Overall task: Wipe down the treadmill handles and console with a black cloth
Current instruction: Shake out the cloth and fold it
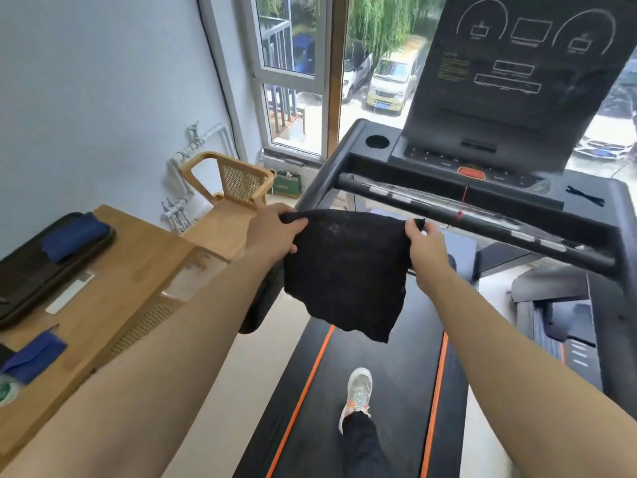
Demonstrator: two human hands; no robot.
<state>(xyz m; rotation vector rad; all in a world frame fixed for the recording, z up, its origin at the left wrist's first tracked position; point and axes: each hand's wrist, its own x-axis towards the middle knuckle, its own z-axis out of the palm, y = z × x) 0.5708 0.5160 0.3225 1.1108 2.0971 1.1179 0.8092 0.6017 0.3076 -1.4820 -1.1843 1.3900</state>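
Observation:
A black cloth (344, 274) hangs spread out in front of me over the treadmill belt (375, 367). My left hand (272, 232) pinches its upper left corner. My right hand (425, 251) pinches its upper right corner. The cloth hangs just in front of and below the black front handlebar (489, 224), apart from it. Behind the bar sits the button panel with an orange stop key (471, 173), and above it the tall dark console screen (517, 63). The left side handle (320, 177) slopes down behind my left hand.
A wooden desk (113, 281) with a black case (38, 267) and blue cloths stands at the left. A wooden cane chair (234, 188) sits beyond it by the window. My shoe (358, 395) stands on the belt. A black tie (584, 195) lies on the right console tray.

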